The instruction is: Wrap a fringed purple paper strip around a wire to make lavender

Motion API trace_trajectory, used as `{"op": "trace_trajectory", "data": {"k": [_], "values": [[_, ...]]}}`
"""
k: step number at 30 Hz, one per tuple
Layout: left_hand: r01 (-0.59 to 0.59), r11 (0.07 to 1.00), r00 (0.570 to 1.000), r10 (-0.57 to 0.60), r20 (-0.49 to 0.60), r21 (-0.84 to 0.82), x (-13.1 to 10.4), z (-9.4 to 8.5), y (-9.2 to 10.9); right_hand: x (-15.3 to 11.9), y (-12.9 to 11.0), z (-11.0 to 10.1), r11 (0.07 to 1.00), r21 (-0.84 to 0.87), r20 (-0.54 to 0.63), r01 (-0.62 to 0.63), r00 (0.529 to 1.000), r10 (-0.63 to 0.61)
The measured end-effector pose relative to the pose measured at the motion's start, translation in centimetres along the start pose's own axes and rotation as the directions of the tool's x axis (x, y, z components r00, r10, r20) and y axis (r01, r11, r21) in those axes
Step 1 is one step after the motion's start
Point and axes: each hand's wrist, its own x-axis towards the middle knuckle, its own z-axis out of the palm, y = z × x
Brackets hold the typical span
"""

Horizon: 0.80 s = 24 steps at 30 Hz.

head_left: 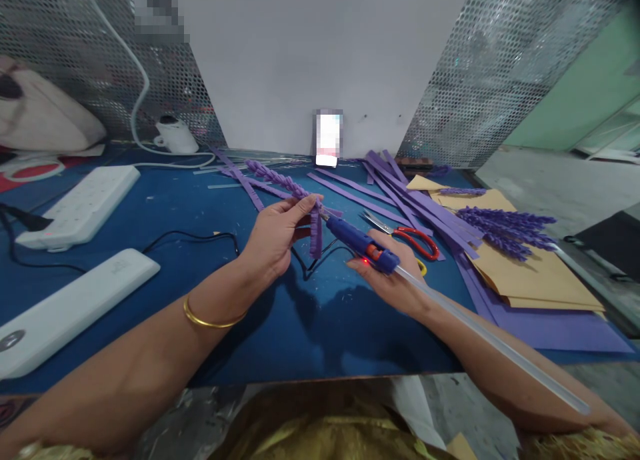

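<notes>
My left hand (280,230) pinches a purple lavender stem (275,177), whose wound, fringed head points up and left. A loose end of fringed purple strip (316,233) hangs below the fingertips. In my right hand (395,273) is a blue glue gun (350,237) with its red light lit. A long clear glue stick (490,340) sticks out of its rear and runs over my forearm. The gun's nozzle meets the strip right beside my left fingertips; whether it touches cannot be made out. Red-handled scissors (417,240) lie just behind my right hand.
Purple strips (420,203) lie across the back and right of the blue table (200,340). Finished lavender stems (505,227) rest on brown paper (545,280) at the right. A power strip (85,203) and a white oblong device (95,300) stand left. A lit phone (327,137) leans at the back.
</notes>
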Motion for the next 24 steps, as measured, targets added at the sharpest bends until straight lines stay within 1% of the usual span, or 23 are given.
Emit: {"op": "trace_trajectory", "data": {"k": [12, 24], "values": [[-0.013, 1.0, 1.0, 0.013, 0.007, 0.001, 0.1, 0.01, 0.11, -0.05, -0.34, -0.21, 1.0, -0.009, 0.009, 0.011, 1.0, -0.01], [-0.019, 1.0, 1.0, 0.019, -0.007, -0.005, 0.08, 0.02, 0.32, -0.02, -0.7, -0.35, 1.0, -0.022, 0.029, -0.016, 0.999, 0.017]]}}
